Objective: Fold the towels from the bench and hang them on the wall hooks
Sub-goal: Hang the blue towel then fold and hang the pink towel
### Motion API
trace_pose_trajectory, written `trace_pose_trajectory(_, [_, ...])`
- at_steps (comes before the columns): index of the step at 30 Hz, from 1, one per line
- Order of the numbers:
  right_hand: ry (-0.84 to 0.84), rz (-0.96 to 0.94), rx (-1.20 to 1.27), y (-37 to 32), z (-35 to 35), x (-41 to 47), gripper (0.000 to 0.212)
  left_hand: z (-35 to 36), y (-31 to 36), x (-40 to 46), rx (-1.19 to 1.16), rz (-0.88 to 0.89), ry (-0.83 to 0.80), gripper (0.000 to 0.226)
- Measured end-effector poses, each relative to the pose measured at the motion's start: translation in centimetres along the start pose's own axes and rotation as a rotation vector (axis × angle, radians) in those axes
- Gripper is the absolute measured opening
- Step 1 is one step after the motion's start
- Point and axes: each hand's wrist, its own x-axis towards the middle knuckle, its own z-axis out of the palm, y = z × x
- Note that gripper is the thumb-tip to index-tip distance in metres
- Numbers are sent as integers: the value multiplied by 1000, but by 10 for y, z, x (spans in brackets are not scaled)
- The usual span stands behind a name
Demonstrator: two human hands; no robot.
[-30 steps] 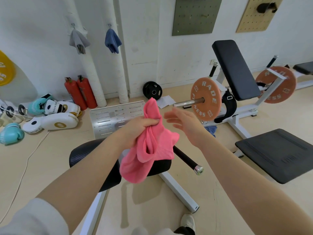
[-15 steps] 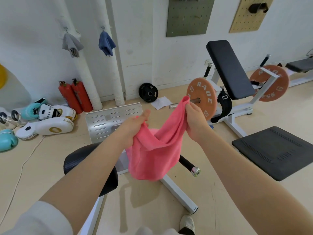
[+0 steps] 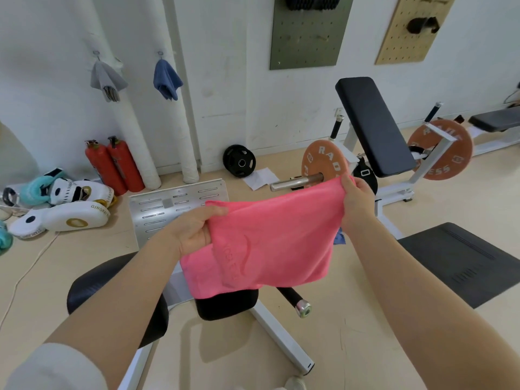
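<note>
A pink towel (image 3: 270, 243) hangs spread in the air between my hands, above the black padded bench (image 3: 118, 302). My left hand (image 3: 194, 232) grips its upper left corner and my right hand (image 3: 356, 201) grips its upper right corner. On the far wall a grey towel (image 3: 107, 78) and a blue towel (image 3: 166, 78) each hang from a small hook. A bit of blue cloth (image 3: 339, 237) shows on the floor just below my right wrist, mostly hidden.
Two red fire extinguishers (image 3: 115, 164) and white and teal boxing gear (image 3: 60, 209) lie by the left wall. A metal plate (image 3: 180, 204) lies on the floor ahead. A weight machine with orange plates (image 3: 323, 161) and a black mat (image 3: 461, 260) stand to the right.
One second ago only my left hand held the bunched towel. My right hand took a corner, and both hands moved apart, stretching the towel out flat.
</note>
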Motion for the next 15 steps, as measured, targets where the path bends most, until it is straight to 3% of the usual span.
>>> trace_pose_trajectory(2, [24,-19,-40,-1,-12,13,31,13,0,10,19,-16,7,24])
trace_pose_trajectory(6, [49,-60,-92,-7,-29,34,22,56,-2,40,49,68,173,17])
trace_pose_trajectory(9, [31,-81,-120,-11,-38,47,18,92,-4,62,-9,129,212,13])
trace_pose_trajectory(12, [-70,-87,-183,-13,-41,50,22,133,-9,78,-12,218,205,10])
trace_pose_trajectory(15, [-251,-90,-243,-16,-38,44,14,169,-21,91,135,313,215,12])
